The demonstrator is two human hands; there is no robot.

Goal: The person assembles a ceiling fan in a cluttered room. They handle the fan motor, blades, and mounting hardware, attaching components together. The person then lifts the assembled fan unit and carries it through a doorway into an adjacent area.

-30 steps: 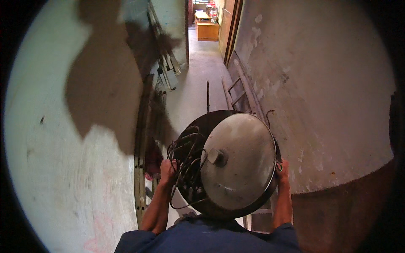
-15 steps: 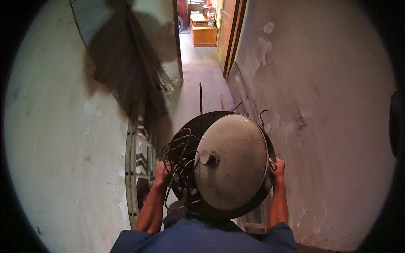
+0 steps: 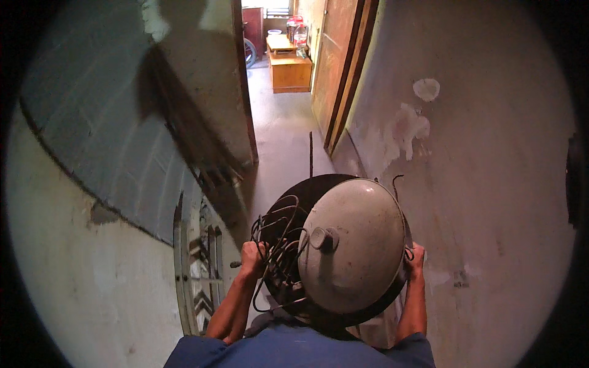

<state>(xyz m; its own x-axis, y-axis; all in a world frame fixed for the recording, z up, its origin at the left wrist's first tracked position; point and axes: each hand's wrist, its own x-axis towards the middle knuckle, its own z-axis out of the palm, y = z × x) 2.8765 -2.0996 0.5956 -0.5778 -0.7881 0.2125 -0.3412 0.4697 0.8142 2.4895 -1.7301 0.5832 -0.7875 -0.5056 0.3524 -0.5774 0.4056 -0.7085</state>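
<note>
A large dark wok (image 3: 302,191) is held up in front of me at chest height. Inside it, tilted to the right, lies a round greyish lid (image 3: 362,251) with a knob. A tangle of thin dark cord or wire (image 3: 279,254) fills the wok's left side and hangs over its rim. My left hand (image 3: 253,259) is closed at the left rim beside the cord, and my right hand (image 3: 416,257) is closed at the right rim by a small loop. A thin dark rod (image 3: 311,156) sticks up at the far edge, and a bent wire (image 3: 396,184) rises at the right.
Ahead, a doorway with an opened wooden door (image 3: 332,61) leads to a brighter room holding an orange wooden cabinet (image 3: 291,75) and a wheel (image 3: 250,53). A metal ladder (image 3: 183,276) leans along the left wall. A patchy plastered wall (image 3: 478,184) runs close on my right.
The doorway and cabinet appear nearer and lower, and more of the left wall shows. The wok sits slightly further right and lower in view, still held by both hands.
</note>
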